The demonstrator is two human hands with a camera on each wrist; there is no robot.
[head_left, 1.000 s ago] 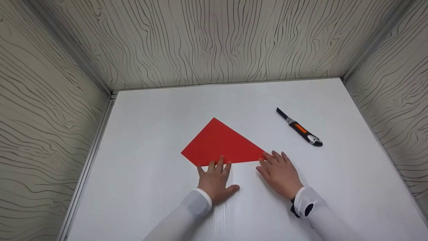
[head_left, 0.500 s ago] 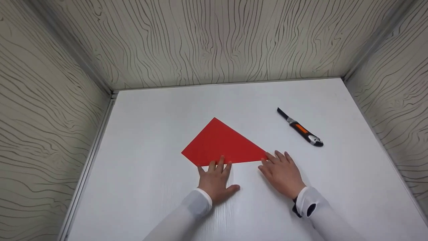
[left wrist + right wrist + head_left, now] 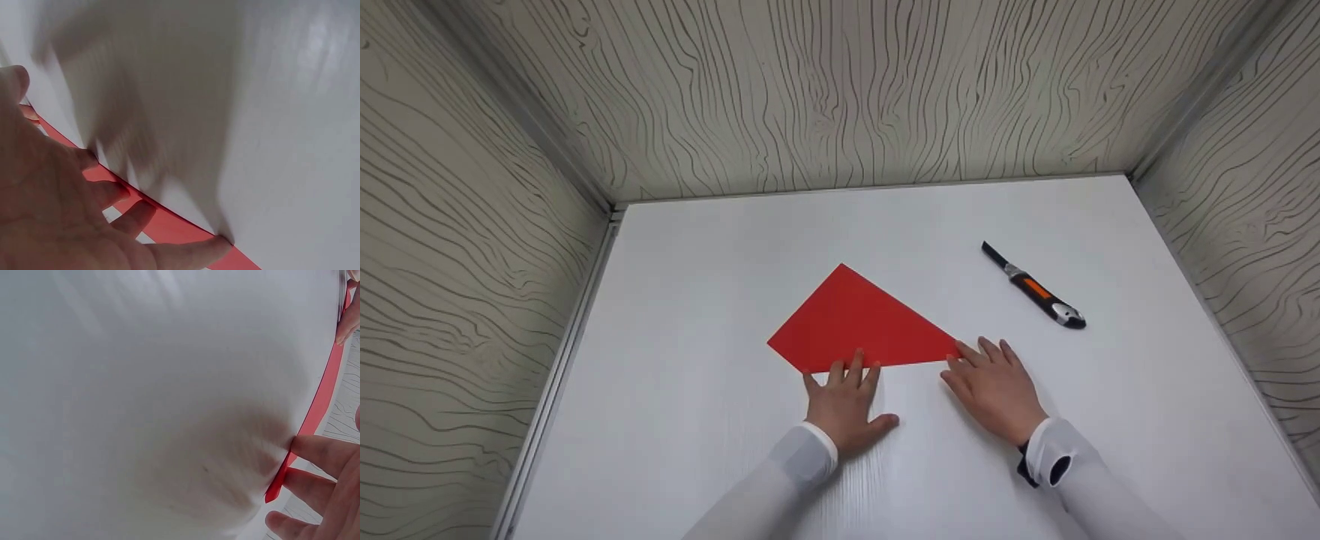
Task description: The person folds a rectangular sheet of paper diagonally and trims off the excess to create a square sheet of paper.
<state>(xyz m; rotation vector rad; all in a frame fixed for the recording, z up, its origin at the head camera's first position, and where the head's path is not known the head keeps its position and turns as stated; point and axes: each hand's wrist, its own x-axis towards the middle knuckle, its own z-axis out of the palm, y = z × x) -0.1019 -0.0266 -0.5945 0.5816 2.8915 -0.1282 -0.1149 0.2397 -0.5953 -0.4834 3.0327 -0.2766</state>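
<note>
A folded sheet of red paper (image 3: 855,319) lies flat on the white table, its long straight edge facing the person. My left hand (image 3: 844,412) has its fingers spread, and the fingertips press on that near edge left of its middle. In the left wrist view those fingers (image 3: 191,252) touch the red strip. My right hand (image 3: 999,394) rests with its fingertips on the paper's pointed right corner, fingers extended. The right wrist view has the narrow red tip (image 3: 273,491) beneath the right fingers (image 3: 323,453). What lies under the fingertips is hidden.
A utility knife (image 3: 1035,289) with a black and orange handle lies on the right side of the white table (image 3: 682,285), beyond the right hand, its blade end pointing away. Wood-grain panels (image 3: 840,90) stand at the back and both sides.
My right hand has slid slightly to the right along the paper's edge to its pointed corner. The left hand and the paper stay in place.
</note>
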